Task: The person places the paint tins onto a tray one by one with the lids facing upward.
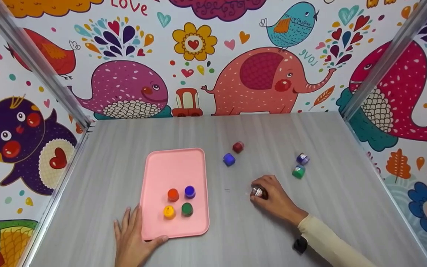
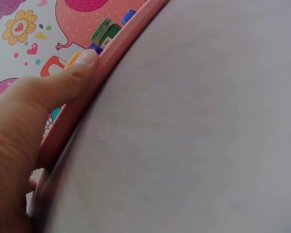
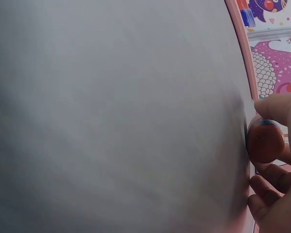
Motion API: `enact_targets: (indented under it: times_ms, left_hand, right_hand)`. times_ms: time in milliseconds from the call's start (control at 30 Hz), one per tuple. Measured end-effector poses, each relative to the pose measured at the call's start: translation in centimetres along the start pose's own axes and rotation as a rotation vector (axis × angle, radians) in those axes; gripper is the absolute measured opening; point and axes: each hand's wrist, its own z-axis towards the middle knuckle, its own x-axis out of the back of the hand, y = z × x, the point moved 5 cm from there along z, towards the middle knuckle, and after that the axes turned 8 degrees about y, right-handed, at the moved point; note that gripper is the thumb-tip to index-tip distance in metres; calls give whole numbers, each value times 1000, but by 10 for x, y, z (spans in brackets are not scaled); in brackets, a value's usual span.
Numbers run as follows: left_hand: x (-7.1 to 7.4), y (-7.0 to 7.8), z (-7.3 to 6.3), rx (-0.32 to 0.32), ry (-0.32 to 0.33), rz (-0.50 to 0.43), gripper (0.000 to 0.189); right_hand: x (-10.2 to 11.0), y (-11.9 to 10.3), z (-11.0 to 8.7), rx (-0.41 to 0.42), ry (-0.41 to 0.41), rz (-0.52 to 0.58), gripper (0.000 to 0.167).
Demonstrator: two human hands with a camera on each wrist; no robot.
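Note:
My left hand (image 1: pixel 133 237) rests at the near left corner of a pink tray (image 1: pixel 174 163), fingers straight along its side and thumb (image 2: pixel 72 77) on its near rim. Upright on the tray stand small paint jars: an orange-red jar (image 1: pixel 173 195), a blue jar (image 1: pixel 189 191), a yellow jar (image 1: pixel 169 212) and a green jar (image 1: pixel 187 209). Right of the tray, my right hand (image 1: pixel 274 198) pinches a brown paint jar (image 1: pixel 258 191) between thumb and fingers, close to the tabletop. In the right wrist view, the reddish-brown round end of that jar (image 3: pixel 265 141) shows.
Beyond the right hand lie a blue jar (image 1: pixel 229 159) and a dark red jar (image 1: pixel 238 147). Farther right are a dark blue jar (image 1: pixel 303 158) and a green jar (image 1: pixel 298 171), close together. Printed walls (image 1: pixel 198 74) and metal posts (image 1: pixel 380 63) border the grey table (image 1: pixel 117 148).

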Motion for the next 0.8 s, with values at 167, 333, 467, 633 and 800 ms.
enact_targets:
  times_ms: [167, 333, 467, 633, 800]
  left_hand:
    - [0, 0, 0, 1, -1, 2, 152]
    - [0, 2, -1, -9, -2, 7, 151]
    - [1, 2, -1, -19, -3, 10, 149]
    - [0, 2, -1, -19, -4, 9, 148]
    - [1, 1, -1, -25, 3, 6, 147]
  right_hand:
    - [2, 1, -2, -2, 17, -4, 38]
    - [2, 2, -4, 13, 47, -32, 40]
    - [2, 0, -4, 21, 75, -86, 41]
    - [1, -2, -3, -46, 61, -125, 39]
    - [0, -4, -1, -62, 56, -158, 31]
